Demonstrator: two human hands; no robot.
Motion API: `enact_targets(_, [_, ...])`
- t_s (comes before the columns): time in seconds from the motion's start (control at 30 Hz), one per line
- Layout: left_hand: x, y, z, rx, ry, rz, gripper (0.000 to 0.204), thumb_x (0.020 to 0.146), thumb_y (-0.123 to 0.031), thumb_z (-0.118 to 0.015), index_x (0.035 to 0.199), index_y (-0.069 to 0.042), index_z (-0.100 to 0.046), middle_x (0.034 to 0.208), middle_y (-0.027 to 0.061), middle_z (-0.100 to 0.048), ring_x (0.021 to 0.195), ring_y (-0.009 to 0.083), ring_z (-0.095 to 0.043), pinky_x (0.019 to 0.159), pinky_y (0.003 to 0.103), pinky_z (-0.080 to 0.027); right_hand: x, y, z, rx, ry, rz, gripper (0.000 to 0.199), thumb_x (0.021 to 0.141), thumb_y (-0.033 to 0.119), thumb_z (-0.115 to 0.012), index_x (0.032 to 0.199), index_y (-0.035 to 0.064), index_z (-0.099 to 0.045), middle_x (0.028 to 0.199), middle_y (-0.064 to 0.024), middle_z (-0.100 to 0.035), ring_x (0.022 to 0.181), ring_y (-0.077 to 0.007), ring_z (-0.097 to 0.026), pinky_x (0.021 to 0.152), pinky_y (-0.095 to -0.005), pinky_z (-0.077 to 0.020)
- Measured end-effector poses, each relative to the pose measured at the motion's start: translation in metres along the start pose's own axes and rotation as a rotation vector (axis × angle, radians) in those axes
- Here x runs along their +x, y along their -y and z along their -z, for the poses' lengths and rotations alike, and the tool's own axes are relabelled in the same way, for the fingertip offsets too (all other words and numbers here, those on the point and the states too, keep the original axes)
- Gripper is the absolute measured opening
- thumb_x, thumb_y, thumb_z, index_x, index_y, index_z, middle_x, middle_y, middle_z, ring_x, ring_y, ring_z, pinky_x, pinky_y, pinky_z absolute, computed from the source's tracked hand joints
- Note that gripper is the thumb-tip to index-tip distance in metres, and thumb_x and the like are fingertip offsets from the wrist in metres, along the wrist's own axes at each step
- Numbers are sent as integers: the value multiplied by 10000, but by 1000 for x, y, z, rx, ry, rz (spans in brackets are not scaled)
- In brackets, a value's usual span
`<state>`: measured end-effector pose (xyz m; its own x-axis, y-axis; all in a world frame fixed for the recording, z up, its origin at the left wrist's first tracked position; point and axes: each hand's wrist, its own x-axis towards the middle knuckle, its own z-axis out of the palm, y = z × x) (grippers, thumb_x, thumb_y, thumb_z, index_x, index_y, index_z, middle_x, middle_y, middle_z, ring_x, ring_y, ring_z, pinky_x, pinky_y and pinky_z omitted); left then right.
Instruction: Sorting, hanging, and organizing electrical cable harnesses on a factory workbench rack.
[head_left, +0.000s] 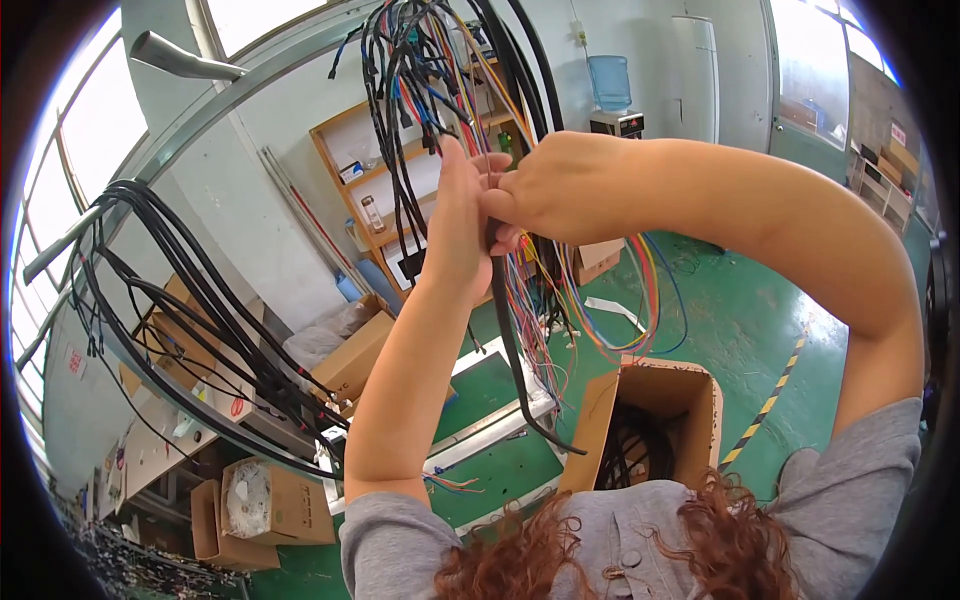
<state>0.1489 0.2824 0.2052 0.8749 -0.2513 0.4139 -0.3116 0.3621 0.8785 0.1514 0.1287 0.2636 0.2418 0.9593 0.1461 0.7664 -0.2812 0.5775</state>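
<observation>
Short grey sleeves, buttoned grey top

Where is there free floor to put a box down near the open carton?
Bare green floor lies right of the open carton, up to the striped floor line. Left is crowded: cartons, black cable bundles. Both hands, left hand and right hand, grip hanging wires.
</observation>
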Motion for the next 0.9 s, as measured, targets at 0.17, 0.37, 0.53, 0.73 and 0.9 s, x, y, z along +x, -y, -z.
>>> enact_targets(0.17, [-30,33,-5,108,-66,-204,309,910,-246,-439,1089,-3,-374,816,100,-499,657,179,-515,576,286,-434,-6,-5,-9,132,67,-53,128,797,89,-469,884,7,-425,769,-134,-579,721,-309,-594,601,-392,-471])
enact_targets(0.37, [-47,37,8,1316,-406,-834,249,785,0,-531,1011,-34,-430,826,126,-523,638,294,-586,531,364,-472,4,16,-9,489,14,-96,151,843,128,-479,887,-10,-437,779,-160,-579,759,-322,-581,657,-402,-451])
enact_targets(0.53, [-56,16,18,1516,-382,-837,191,783,-38,-544,948,-48,-449,829,115,-525,590,316,-572,451,375,-441,-7,-3,-14,971,329,-265,139,862,153,-482,843,15,-481,738,-160,-573,714,-322,-567,638,-375,-439])
enact_targets(0.73, [-47,6,-4,1628,-229,-581,140,821,-100,-528,916,-64,-432,807,126,-553,619,319,-572,469,379,-441,-2,4,-10,93,95,-121,114,810,123,-503,876,32,-487,751,-129,-579,713,-335,-573,656,-417,-444])
enact_targets(0.9, [-57,-8,3,1701,-190,-518,121,855,-140,-494,923,-72,-422,813,128,-577,673,341,-572,524,406,-446,-24,-34,-13,468,282,-205,115,819,130,-483,838,23,-519,747,-144,-582,744,-307,-589,653,-404,-466])
